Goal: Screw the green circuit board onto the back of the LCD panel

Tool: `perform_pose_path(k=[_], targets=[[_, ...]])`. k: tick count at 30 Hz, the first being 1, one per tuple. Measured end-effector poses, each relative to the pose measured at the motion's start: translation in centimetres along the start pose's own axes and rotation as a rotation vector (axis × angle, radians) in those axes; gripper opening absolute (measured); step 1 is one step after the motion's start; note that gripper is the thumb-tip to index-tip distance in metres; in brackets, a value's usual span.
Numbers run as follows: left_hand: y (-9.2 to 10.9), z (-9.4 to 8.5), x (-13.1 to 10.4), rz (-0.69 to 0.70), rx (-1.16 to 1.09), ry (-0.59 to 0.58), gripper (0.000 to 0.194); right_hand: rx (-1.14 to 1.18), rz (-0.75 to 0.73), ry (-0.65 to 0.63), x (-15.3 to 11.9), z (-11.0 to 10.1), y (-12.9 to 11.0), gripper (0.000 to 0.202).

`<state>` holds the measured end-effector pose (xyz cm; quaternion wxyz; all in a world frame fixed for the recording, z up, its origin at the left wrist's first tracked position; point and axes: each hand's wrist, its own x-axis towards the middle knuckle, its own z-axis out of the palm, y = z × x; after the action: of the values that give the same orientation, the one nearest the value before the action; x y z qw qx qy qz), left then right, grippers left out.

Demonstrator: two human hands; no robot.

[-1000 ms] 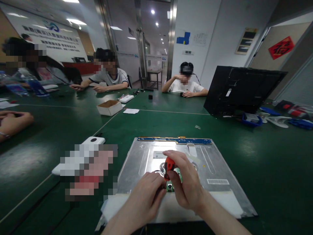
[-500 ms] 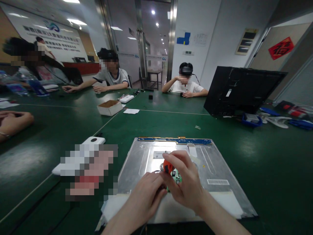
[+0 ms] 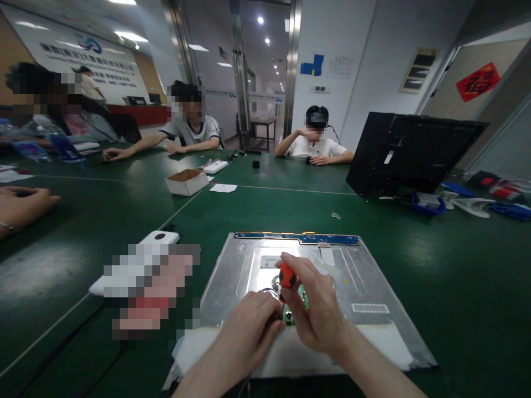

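Note:
A silvery flat display panel lies in front of me on the table, with a blue circuit strip along its far edge. On its middle sits a small green circuit board, partly covered by my hands. My right hand grips a screwdriver by its orange and black handle, upright over the board; the tip is hidden. Beside it, my left hand has its fingers curled in at the board's left edge, and whatever they pinch is hidden. A dark cable loops just beyond those fingers.
Left of the panel lie a white device and a blurred-out pinkish item. Farther off stand an open carton and, at right, a black monitor by a blue tray. Several people sit around the green table.
The screwdriver handle has turned between my right fingers, which have shifted slightly. My left hand stays nearly in place. At the far left, a co-worker's arm has moved a little.

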<state>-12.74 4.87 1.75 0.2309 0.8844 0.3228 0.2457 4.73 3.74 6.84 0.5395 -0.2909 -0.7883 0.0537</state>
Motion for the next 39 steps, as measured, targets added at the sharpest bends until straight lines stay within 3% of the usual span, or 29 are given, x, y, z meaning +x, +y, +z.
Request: perform_pose_path(k=[39], targets=[[0.44,-0.65,0.18,0.000,-0.016,-0.014,0.014,0.002,0.020,-0.019,-0.14,-0.05,0.03,0.054]])
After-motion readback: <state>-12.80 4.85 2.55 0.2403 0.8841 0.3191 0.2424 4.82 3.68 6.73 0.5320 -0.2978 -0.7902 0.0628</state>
